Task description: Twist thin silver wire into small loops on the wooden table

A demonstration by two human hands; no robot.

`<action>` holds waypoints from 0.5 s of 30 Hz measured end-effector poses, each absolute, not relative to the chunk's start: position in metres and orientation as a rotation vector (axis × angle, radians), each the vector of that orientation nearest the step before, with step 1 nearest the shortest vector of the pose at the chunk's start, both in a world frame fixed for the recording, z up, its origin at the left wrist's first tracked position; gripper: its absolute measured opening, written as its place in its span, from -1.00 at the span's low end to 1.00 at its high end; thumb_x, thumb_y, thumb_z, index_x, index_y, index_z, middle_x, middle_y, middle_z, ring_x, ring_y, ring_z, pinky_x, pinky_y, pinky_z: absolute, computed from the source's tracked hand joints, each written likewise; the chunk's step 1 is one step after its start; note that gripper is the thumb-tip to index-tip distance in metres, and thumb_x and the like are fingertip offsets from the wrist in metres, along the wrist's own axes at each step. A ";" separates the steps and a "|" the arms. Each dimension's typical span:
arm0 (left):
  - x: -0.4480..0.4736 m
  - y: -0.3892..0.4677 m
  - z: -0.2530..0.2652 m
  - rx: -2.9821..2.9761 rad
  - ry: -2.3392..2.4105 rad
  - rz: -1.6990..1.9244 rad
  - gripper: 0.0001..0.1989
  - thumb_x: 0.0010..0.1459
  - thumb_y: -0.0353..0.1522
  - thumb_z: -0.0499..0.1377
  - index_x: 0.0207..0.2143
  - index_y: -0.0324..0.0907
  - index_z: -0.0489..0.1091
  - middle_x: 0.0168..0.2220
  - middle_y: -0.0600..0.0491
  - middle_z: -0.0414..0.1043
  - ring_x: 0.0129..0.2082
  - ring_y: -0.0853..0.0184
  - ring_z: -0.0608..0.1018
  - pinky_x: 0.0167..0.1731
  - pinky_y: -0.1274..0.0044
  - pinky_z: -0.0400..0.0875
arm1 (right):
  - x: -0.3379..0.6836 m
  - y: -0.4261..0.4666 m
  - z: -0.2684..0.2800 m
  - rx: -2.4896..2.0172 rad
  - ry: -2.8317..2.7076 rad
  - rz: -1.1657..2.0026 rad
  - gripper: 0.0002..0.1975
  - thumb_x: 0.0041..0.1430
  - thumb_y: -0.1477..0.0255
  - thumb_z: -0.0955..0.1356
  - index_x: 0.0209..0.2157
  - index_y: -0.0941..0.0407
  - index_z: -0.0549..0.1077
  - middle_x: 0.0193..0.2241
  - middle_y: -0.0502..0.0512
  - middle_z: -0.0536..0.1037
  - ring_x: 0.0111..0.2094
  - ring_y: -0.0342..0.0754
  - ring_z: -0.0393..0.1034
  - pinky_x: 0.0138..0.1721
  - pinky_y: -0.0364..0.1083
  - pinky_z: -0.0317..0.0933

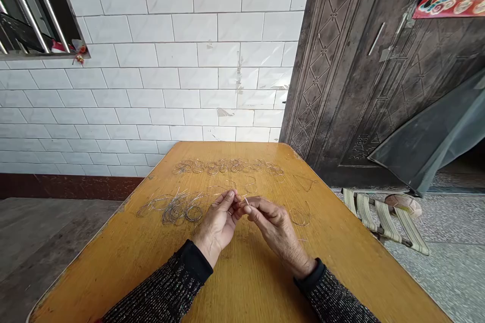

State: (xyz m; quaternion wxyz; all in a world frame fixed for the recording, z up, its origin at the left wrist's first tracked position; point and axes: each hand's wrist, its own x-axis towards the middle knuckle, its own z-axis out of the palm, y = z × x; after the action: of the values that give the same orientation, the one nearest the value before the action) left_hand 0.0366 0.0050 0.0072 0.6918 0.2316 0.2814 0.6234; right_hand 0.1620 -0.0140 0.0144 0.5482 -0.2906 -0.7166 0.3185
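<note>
Above the middle of the wooden table (242, 272), my two hands meet at the fingertips. My left hand (220, 219) is closed in a pinch on a thin wire, whose strands seem to run out beyond the fingers. Between thumb and forefinger of my right hand (275, 227) is a short, thin white piece (246, 201); its exact kind is too small to tell. Grey coils of wire (176, 209) lie to the left of my left hand. One loose loop of wire (301, 216) rests on the right of my right hand.
A row of thin coils (227, 165) lies across the table's far end, with a bent strand (305, 180) at its right. Behind stands a white tiled wall (170, 50). A dark carved door (364, 81) and a strapped stool (384, 217) are at the right.
</note>
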 end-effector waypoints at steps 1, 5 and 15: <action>0.037 0.005 0.008 0.515 0.619 1.396 -0.88 -0.12 -0.40 0.28 -0.48 -0.24 0.40 -0.53 0.13 0.39 -0.52 0.49 0.43 -0.45 0.61 0.33 | 0.162 -0.014 0.014 -0.703 -1.648 0.819 -0.83 0.13 0.37 0.26 -0.37 0.06 0.50 -0.39 0.06 0.51 -0.33 -0.08 0.38 -0.31 -0.12 0.27; 0.035 0.004 0.011 0.550 0.616 1.381 -0.86 -0.11 -0.38 0.27 -0.45 -0.22 0.39 -0.54 0.15 0.38 -0.53 0.48 0.44 -0.45 0.59 0.36 | 0.164 -0.013 0.013 -0.736 -1.619 0.927 -0.79 0.13 0.33 0.26 -0.31 0.05 0.51 -0.39 0.07 0.52 -0.37 -0.07 0.39 -0.42 -0.13 0.28; 0.033 -0.004 0.018 0.653 0.620 1.410 -0.74 -0.15 -0.54 0.27 -0.33 -0.26 0.38 -0.33 0.01 0.45 -0.30 0.41 0.48 -0.25 0.59 0.35 | 0.167 -0.012 0.012 -0.749 -1.820 0.345 -0.78 0.15 0.46 0.22 -0.27 0.04 0.50 -0.29 0.12 0.52 -0.25 -0.03 0.41 -0.20 -0.08 0.28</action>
State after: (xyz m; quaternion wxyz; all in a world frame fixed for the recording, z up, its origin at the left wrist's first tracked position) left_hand 0.0329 -0.0045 0.0176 0.6701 0.2895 0.2750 0.6257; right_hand 0.1675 -0.0118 0.0117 0.5410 -0.3153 -0.7660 0.1453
